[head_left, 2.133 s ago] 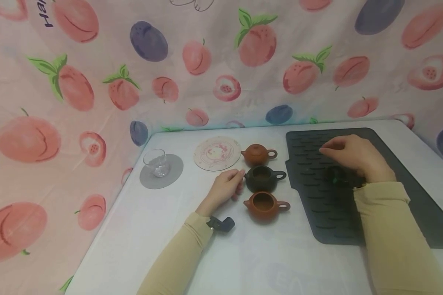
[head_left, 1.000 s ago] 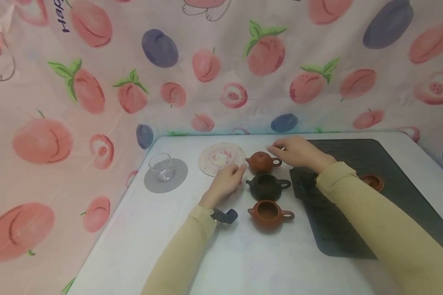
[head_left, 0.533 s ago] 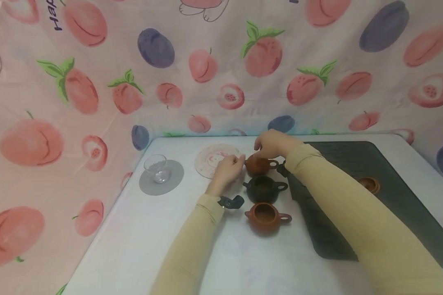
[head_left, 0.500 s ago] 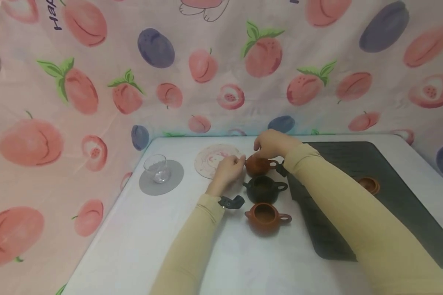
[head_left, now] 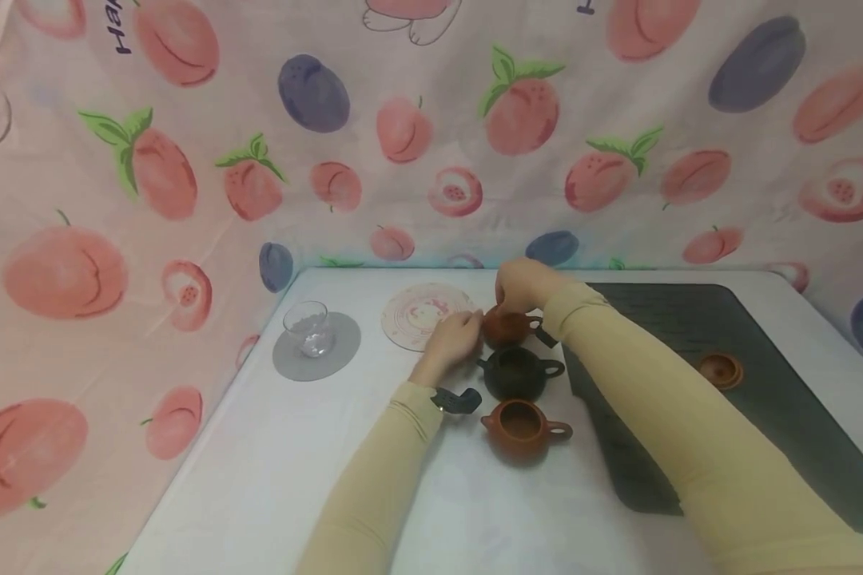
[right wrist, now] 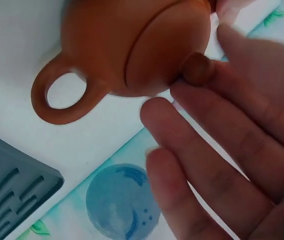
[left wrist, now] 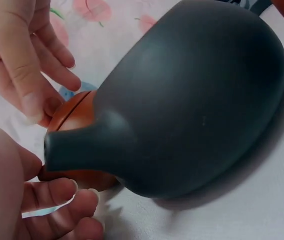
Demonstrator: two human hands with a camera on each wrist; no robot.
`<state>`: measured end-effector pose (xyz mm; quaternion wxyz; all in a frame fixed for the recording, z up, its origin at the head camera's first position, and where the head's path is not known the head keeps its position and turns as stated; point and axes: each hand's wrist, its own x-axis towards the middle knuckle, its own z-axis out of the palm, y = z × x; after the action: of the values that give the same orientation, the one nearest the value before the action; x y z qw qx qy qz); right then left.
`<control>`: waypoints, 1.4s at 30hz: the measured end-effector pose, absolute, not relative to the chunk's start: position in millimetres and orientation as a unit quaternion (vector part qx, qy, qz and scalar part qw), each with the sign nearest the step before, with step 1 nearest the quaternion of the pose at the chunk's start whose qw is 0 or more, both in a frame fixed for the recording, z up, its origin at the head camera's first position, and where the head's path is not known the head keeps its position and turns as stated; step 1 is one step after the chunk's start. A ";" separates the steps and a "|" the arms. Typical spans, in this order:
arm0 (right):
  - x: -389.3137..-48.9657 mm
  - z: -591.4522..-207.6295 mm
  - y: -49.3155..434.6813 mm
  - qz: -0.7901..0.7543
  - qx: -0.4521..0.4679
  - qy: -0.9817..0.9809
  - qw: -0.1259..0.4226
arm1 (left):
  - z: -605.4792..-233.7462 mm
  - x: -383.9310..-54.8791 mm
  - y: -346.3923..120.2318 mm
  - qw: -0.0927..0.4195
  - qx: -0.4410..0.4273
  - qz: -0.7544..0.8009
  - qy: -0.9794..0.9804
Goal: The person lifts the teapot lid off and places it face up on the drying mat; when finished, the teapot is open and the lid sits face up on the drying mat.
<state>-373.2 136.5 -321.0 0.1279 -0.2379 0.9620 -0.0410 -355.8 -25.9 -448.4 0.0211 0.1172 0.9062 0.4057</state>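
Note:
Three small teapots stand in a column in the head view. The farthest, a reddish-brown teapot (head_left: 503, 329), has its lid on. My right hand (head_left: 525, 285) comes from above and pinches the round lid knob (right wrist: 198, 69) between thumb and forefinger, the other fingers extended. My left hand (head_left: 455, 339) pinches that teapot's spout (left wrist: 44, 173) with thumb and forefinger. The black teapot (head_left: 515, 374) is lidless; its spout partly covers the brown one in the left wrist view. Nearest stands a lidless orange-brown teapot (head_left: 521, 431).
A dark ridged mat (head_left: 697, 319) lies at right, with an upturned brown lid (head_left: 721, 371) on it; my right forearm crosses over it. A clear glass cup (head_left: 309, 329) stands on a grey coaster (head_left: 345, 339) at left. A round printed mat (head_left: 406, 315) lies behind my left hand.
My right hand has moved left from over the dark mat to the far teapot and taken its lid knob. My left hand has shifted from beside the black teapot up to the far teapot's spout.

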 end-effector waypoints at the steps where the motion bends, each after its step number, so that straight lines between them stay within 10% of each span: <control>1: -374.2 -321.4 136.8 -0.037 -0.237 0.962 0.129 | -448.3 -355.3 -26.0 0.025 0.117 0.408 0.905; 42: -365.4 -332.9 134.8 -0.086 -0.154 0.980 0.090 | -454.0 -352.2 -27.4 0.008 0.103 0.390 0.915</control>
<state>-365.4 134.8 -332.9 0.0904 -0.1545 0.9801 -0.0856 -352.2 -27.4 -454.0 0.0077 0.1030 0.9150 0.3901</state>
